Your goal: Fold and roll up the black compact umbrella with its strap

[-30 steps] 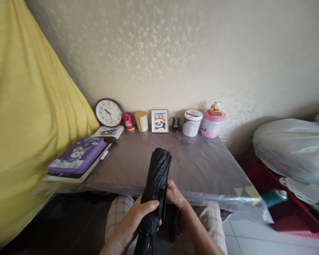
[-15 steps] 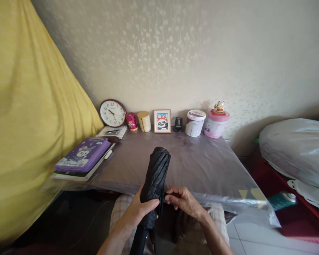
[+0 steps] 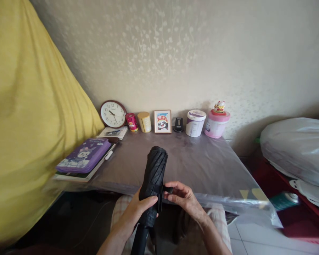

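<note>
A folded black umbrella (image 3: 154,170) leans upright in front of me, its canopy furled in pleats and its dark handle pointing down toward my lap. My left hand (image 3: 142,207) wraps round the lower canopy, thumb across the front. On the umbrella's right side, a short black strap (image 3: 168,190) sticks out from the fabric. My right hand (image 3: 184,200) has this strap's end between thumb and fingers. Both hands are near the front edge of a table (image 3: 202,163) with a clear plastic cover.
Along the wall stand a clock (image 3: 113,114), a red can (image 3: 132,122), a yellow canister (image 3: 144,122), a picture frame (image 3: 162,121), a small black device (image 3: 178,124) and two tubs. At left lie a purple case (image 3: 83,156) and books beside a yellow curtain (image 3: 42,106).
The right fingers have loosened and shifted slightly, and the strap now stands out from the umbrella between them. The umbrella's top has tilted a little to the left.
</note>
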Demonstrator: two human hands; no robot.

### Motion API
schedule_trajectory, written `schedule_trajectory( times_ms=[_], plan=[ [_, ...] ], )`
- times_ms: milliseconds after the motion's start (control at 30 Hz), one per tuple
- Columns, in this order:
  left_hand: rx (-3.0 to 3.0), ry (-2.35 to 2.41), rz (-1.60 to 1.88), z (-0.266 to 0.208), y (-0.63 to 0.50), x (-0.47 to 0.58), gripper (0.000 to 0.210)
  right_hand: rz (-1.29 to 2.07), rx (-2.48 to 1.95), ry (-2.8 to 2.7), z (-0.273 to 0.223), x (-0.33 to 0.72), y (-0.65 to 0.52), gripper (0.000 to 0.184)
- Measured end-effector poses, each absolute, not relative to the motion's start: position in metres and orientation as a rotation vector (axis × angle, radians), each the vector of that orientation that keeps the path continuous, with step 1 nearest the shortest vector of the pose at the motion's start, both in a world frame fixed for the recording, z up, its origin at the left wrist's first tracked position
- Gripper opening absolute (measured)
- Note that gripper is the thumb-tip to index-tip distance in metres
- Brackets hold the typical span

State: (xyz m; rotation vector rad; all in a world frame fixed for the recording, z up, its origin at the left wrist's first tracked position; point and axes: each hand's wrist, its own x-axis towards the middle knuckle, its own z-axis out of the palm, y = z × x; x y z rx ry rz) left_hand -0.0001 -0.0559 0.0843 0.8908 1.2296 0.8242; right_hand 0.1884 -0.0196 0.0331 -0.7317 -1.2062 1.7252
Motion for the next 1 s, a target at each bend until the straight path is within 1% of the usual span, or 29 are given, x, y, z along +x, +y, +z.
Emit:
schedule_trajectory(
  times_ms=[67, 267, 400, 500, 600, 833, 1000],
  plan=[
    [0.887, 1.226, 0.827, 0.086, -0.056, 0.000, 0.045, 1.734, -0.720, -1.200, 0.033, 0.188, -0.020, 0.032],
    [0.879, 1.203, 0.839, 0.089, -0.056, -0.001, 0.042, 1.607, -0.687, -1.221, 0.029, 0.186, -0.020, 0.013],
    [0.857, 1.224, 0.831, 0.090, -0.058, -0.001, 0.047, 1.536, -0.678, -1.217, 0.025, 0.185, -0.017, 0.010],
    [0.851, 1.220, 0.839, 0.089, -0.058, 0.000, 0.047, 1.386, -0.692, -1.246, 0.025, 0.185, -0.015, 0.007],
    [0.863, 1.209, 0.850, 0.089, -0.058, 0.001, 0.044, 1.241, -0.702, -1.295, 0.027, 0.185, -0.014, 0.006],
    [0.832, 1.187, 0.869, 0.088, -0.060, 0.000, 0.035, 1.207, -0.694, -1.355, 0.025, 0.186, -0.020, 0.010],
    [0.788, 1.157, 0.912, 0.082, -0.057, -0.002, 0.041, 1.113, -0.748, -1.432, 0.026, 0.193, -0.025, 0.011]
  ],
)
